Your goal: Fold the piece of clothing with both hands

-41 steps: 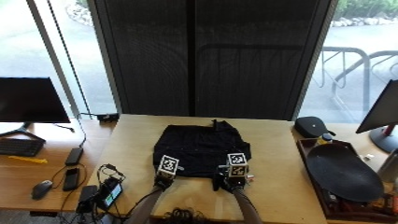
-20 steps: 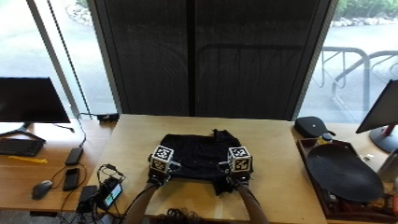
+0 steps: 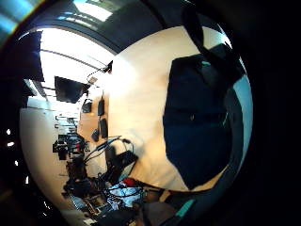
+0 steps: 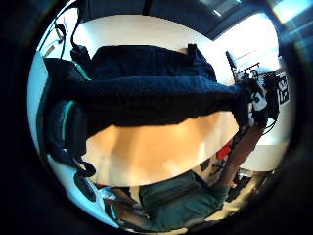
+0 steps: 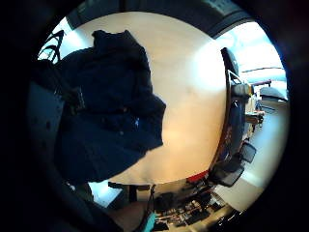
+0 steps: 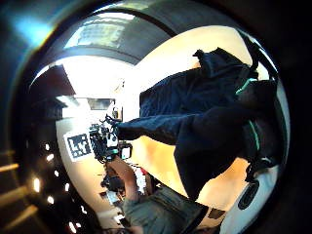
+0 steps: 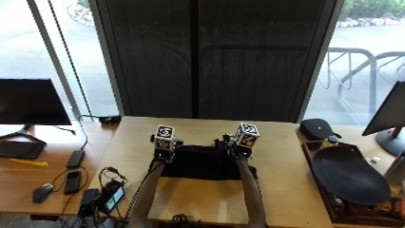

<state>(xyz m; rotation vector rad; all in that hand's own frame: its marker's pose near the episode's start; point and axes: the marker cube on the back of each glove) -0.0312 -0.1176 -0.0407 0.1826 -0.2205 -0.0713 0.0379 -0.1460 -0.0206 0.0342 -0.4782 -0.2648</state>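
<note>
While overhead hides it, palm views show garment [image 4: 146, 98] edge lifted.

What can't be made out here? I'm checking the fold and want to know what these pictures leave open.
- Fingers of the left hand and right hand: outside view, covered by the marker cubes.
- How the far edge of the dark garment lands: outside view, hidden between the hands.
- Type of garment: every view shows only bunched dark cloth.
- Items on the side table: too small.
</note>
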